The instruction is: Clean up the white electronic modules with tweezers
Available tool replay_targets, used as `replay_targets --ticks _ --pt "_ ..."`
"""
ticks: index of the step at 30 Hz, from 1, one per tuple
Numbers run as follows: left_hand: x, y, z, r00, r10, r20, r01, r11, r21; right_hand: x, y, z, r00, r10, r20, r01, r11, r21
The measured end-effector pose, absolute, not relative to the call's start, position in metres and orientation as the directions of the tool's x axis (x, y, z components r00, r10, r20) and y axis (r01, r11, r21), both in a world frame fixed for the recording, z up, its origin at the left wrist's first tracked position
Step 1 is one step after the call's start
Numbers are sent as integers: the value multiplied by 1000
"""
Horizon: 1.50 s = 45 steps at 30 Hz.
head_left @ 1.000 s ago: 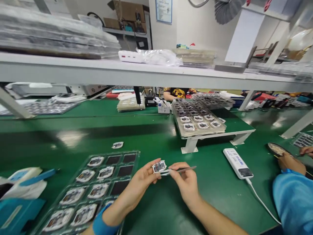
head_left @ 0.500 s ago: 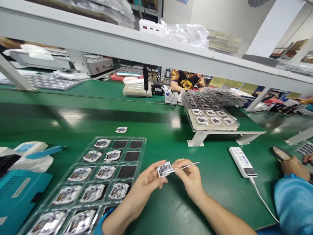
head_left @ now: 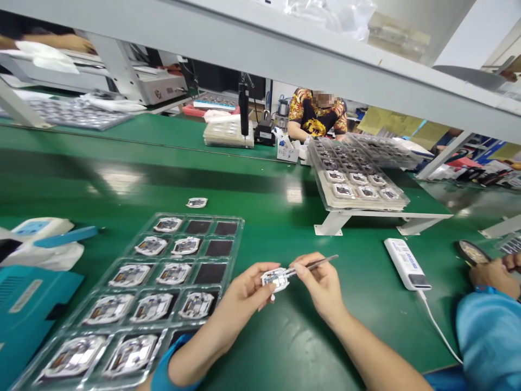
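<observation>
- The small white circuit module (head_left: 275, 279) was held in the air above the green bench (head_left: 285, 347), between the two hands and to the right of a clear plastic tray (head_left: 191, 215). It looked roughly square, so I could make out no clear long axis.
- The left hand (head_left: 244, 290) was closed on the module's left side, gripping it between thumb and fingers, with the forearm angled in from the lower left.
- The right hand (head_left: 321, 285) was closed around slim metal tweezers (head_left: 313, 266), held much like a pen, with the wrist raised and the forearm coming in from the lower right.
- The tweezers' long axis ran nearly level, rising slightly to the right. Their left end met the module's right edge, so the right hand was just beside it, while the far end stuck out past the knuckles.
- The tray held rows of similar modules, with several pockets showing dark and unfilled.
- Another such module (head_left: 197, 202) lay loose on the bench beyond the tray.
- Off to the right, a white power bank (head_left: 407, 264) lay on the bench near a co-worker's hand (head_left: 494, 277) and blue sleeve (head_left: 490, 342).
</observation>
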<state>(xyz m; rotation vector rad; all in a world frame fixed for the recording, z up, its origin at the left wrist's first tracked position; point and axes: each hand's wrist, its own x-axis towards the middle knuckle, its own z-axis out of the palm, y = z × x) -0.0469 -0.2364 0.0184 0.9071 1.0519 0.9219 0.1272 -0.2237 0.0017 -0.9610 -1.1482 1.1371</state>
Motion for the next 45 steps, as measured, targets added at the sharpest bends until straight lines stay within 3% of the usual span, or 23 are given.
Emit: replay_targets --ticks 9,17,28,35,45 --pt "-48 -236 18 234 917 -324 -140 362 922 128 -220 3 -9 998 68 -178 66 -982" --pt "-46 -235 24 286 853 -437 -238 505 830 123 -225 1 71 960 271 -171 279 -945" --pt "-46 -232 16 241 866 -439 -184 484 855 124 -226 4 102 954 281 -154 295 -943" --pt "-43 -234 14 162 952 -260 -111 279 954 126 -224 5 93 989 116 -183 132 -974" --pt "-41 -236 12 142 970 -195 -77 208 975 125 -225 5 58 994 96 -181 105 -978"
